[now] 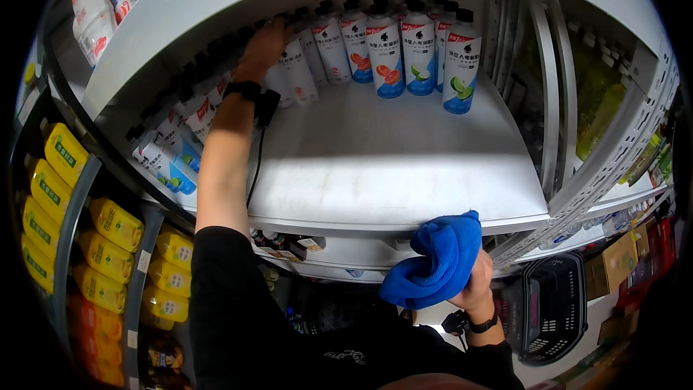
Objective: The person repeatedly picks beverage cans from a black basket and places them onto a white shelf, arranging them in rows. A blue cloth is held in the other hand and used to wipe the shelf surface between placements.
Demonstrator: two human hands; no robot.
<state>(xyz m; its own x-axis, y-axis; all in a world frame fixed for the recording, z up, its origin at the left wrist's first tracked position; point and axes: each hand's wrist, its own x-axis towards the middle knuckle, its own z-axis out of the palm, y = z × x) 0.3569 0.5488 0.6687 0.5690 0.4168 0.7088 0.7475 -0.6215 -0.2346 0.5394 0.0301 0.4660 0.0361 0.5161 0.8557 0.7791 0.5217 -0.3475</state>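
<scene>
My left hand (265,46) reaches deep onto the white shelf board (346,173), at the black cap of a white bottle (299,73) in the back row. Its fingertips blend with the dark caps, so the grip is unclear. My right hand (475,287) holds a bunched blue cloth (438,262) before the shelf's front edge. Bottles with grapefruit pictures (385,57) and lime pictures (461,65) stand upright at the back right. More bottles (173,157) crowd the shelf's left side, beyond my left forearm.
Yellow bottles (108,225) fill racks at the left. A perforated metal upright (612,135) bounds the shelf at the right. Below it stands a black plastic basket (555,309) near a cardboard box (620,262). Dark-capped bottles (279,241) lie on the shelf below. A cable hangs from my left wrist.
</scene>
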